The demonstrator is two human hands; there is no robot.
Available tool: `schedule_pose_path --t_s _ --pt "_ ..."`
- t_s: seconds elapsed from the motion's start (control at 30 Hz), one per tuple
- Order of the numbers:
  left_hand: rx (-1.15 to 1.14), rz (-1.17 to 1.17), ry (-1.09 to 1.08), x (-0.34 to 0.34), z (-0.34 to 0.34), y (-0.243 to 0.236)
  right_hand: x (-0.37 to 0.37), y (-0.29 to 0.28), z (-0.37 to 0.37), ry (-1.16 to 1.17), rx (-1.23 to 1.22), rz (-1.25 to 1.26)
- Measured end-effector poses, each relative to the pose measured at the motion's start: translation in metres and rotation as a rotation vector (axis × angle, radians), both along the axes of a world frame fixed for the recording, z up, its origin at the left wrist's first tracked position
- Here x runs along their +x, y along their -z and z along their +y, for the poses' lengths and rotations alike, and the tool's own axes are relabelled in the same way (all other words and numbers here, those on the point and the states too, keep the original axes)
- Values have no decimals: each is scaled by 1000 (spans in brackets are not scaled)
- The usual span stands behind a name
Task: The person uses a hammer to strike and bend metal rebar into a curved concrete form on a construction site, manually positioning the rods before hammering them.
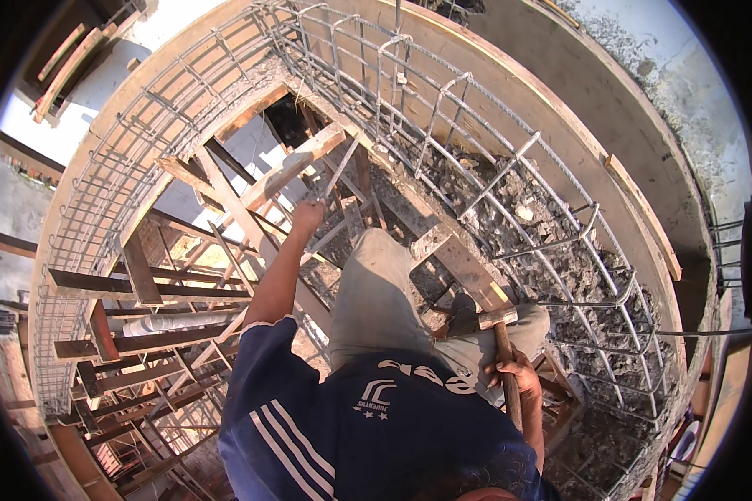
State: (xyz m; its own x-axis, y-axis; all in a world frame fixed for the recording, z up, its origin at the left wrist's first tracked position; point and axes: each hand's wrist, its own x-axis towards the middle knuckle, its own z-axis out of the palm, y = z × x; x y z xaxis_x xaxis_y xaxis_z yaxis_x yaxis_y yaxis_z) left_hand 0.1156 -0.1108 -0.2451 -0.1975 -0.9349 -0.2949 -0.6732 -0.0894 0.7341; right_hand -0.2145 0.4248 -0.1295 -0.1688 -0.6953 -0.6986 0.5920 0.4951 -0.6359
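Your right hand (520,376) is wrapped round the wooden handle of a hammer (502,341), its head seen against your bent right leg (528,330). Your left hand (309,215) reaches out near a timber beam (297,167) (I cannot tell whether it is closed on anything).
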Motion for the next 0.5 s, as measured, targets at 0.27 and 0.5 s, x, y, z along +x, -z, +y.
schedule_pose_path --t_s 0.27,0.5 --pt "-405 -155 182 -47 19 16 2 -3 -8 10 3 -7" --pt "-295 -205 450 12 30 21 2 -13 -18 1 63 -3"
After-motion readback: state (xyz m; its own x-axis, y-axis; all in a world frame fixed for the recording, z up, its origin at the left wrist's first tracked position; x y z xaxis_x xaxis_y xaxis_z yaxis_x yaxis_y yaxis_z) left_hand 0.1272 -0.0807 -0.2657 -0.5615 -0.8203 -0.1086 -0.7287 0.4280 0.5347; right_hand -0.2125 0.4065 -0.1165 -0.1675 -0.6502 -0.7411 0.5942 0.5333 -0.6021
